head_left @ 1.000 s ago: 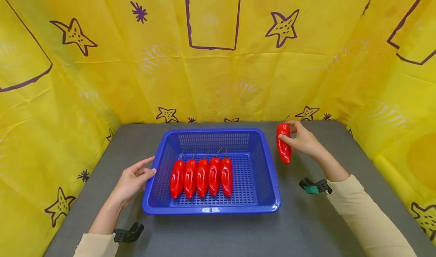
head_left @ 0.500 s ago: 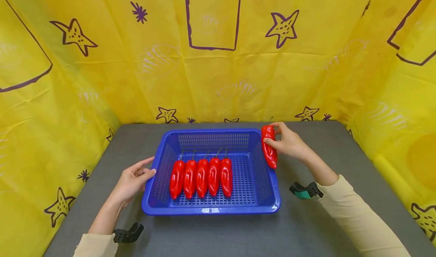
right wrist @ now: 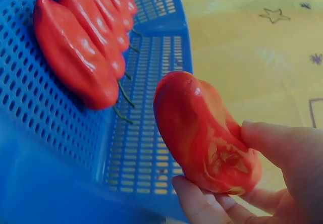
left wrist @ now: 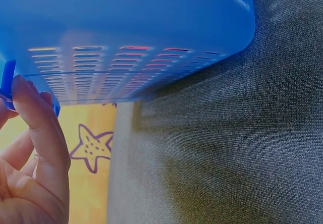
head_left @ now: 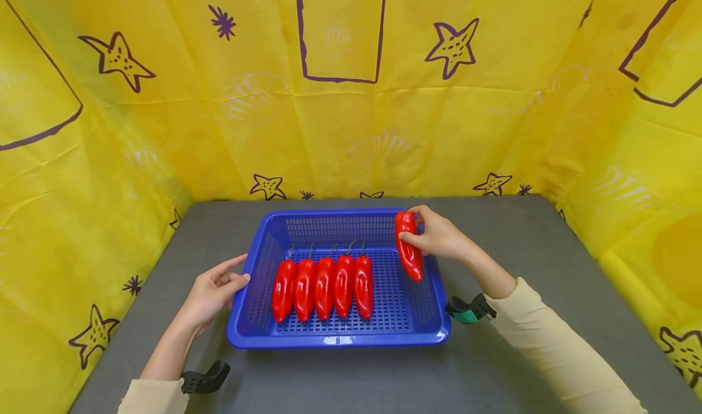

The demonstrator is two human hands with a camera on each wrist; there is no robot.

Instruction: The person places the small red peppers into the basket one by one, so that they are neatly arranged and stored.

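My right hand [head_left: 444, 237] holds a glossy red chili pepper [head_left: 408, 249] between thumb and fingers, over the right end of a blue perforated plastic basket [head_left: 339, 341]. The pepper's tip points down and its thin stem points up and away. In the right wrist view this pepper [right wrist: 186, 123] is near the basket's far wall, its stem end hidden. Several matching red peppers [head_left: 325, 289] lie side by side on the basket floor, left of centre, stems toward the back. My left hand [head_left: 214, 289] pinches the basket's left rim; its thumb [left wrist: 33, 103] shows at that edge.
The basket stands on a dark grey cloth-covered table [head_left: 351, 380]. A yellow curtain [head_left: 340, 139] with starfish drawings encloses the back and both sides. Grey table surface shows between the basket's right side and the table's right edge. Each wrist wears a black strap [head_left: 205, 377].
My right hand has carried the pepper leftward from beside the basket, across its right rim, to over the basket's inside. The left hand keeps its place on the left rim.
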